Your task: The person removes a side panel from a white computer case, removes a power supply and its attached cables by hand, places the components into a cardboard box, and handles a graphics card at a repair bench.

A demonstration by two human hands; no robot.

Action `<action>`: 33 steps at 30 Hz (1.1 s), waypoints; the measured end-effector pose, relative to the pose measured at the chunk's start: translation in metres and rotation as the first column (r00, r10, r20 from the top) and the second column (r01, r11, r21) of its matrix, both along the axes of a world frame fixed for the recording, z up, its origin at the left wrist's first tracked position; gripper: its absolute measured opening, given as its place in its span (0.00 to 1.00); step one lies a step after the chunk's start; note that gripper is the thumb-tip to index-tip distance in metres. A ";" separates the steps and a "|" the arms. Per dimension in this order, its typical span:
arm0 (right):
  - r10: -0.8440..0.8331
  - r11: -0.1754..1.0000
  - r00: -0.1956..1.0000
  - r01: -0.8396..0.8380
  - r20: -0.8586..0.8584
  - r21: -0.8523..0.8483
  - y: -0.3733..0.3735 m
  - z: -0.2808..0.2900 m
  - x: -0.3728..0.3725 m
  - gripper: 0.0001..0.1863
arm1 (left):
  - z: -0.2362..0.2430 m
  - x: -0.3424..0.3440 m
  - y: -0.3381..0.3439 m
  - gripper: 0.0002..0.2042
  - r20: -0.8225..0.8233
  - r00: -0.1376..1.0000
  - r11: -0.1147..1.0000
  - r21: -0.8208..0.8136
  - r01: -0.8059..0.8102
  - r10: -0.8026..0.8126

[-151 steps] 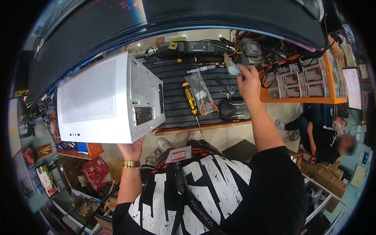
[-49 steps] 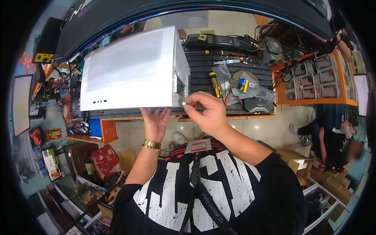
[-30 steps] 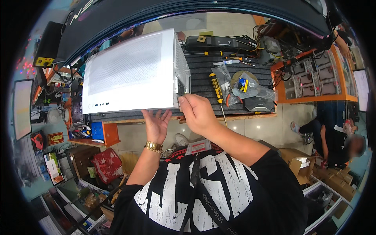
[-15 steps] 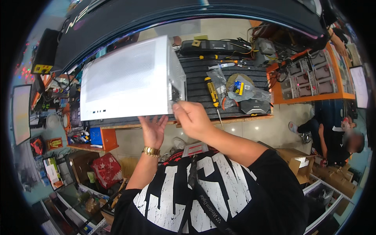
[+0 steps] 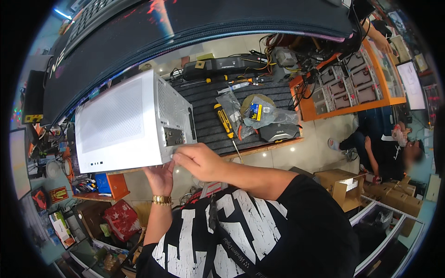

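Observation:
A white computer case (image 5: 116,120) with mesh panels stands at the left of the grey ribbed mat (image 5: 208,92). My left hand (image 5: 160,178) is palm up beneath its front edge, fingers apart and partly hidden by it. At the case's lower right corner, my right hand (image 5: 194,162) has thumb and finger pinched on something small and pale that I cannot make out. Right of the case lie a yellow-black screwdriver (image 5: 223,119), a plastic bag (image 5: 227,104) with red-handled pliers under it, a blue-and-yellow packet (image 5: 255,112) on crumpled plastic, and a black box (image 5: 278,132).
A large black padded surface (image 5: 194,23) spans the top. Power supply and cables (image 5: 285,58) sit back right, beside an orange cabinet (image 5: 352,88). An orange shelf (image 5: 118,187) is at lower left. Another person (image 5: 398,157) is at right, near cardboard boxes (image 5: 340,185).
Since five seconds ago my right hand left a pale item among the tools and came to the case's corner; the packet appeared on the mat. Lately both hands and case shifted down-left in view.

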State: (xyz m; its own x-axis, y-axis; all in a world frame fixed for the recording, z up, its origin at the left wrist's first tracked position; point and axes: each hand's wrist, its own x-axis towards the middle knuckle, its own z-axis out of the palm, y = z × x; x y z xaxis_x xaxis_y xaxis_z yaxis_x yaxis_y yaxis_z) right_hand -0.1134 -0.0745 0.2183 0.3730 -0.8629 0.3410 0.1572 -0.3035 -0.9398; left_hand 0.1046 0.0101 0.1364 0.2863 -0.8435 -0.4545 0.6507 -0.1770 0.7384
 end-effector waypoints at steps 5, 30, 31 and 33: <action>-0.403 0.914 0.856 0.361 -0.325 -0.184 -0.077 -0.076 -0.075 0.08 | 0.000 -0.002 0.002 0.47 -0.037 0.997 0.997 0.019 -0.073 0.074; -0.394 0.864 0.080 0.372 -0.915 -0.340 -0.263 -0.226 -0.236 0.09 | -0.015 0.003 0.011 0.29 -0.133 0.980 0.989 0.003 -0.151 0.150; -0.425 0.852 0.095 0.379 -0.900 -0.362 -0.261 -0.229 -0.243 0.10 | -0.009 -0.002 0.003 0.29 -0.152 0.980 0.991 -0.004 -0.132 0.130; -0.463 0.823 0.129 0.430 -0.877 -0.371 -0.253 -0.211 -0.236 0.11 | -0.007 -0.005 0.002 0.29 -0.154 0.980 0.992 0.009 -0.123 0.123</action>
State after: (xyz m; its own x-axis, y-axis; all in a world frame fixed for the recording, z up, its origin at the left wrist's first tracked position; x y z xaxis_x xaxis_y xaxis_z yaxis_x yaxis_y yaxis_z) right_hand -0.3490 -0.3270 0.0072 -0.0185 -0.9951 0.0974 -0.9498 -0.0129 -0.3125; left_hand 0.1001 0.0121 0.1292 0.3144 -0.8063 -0.5010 0.7733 -0.0886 0.6278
